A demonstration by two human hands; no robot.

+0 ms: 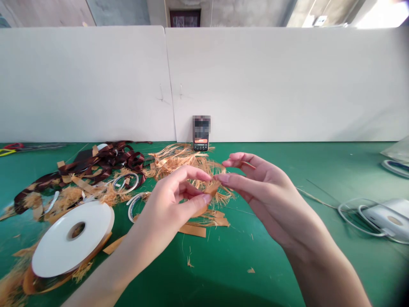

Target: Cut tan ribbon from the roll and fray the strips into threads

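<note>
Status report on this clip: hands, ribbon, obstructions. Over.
Left hand pinches tan ribbon. Right hand at its edge, grip unclear. Frayed strands heaped just beyond; nothing visibly blocking the hands.

Looks across a green, faintly glossy worktop (255, 281) toward two white panels (271, 85), meeting at a narrow, near-vertical seam (170, 85). Rises behind them to grey, mottled walls (246, 13) with a dark framed rectangle (185, 18) near the middle, and brightens to white glare (380, 15) at upper right.
</note>
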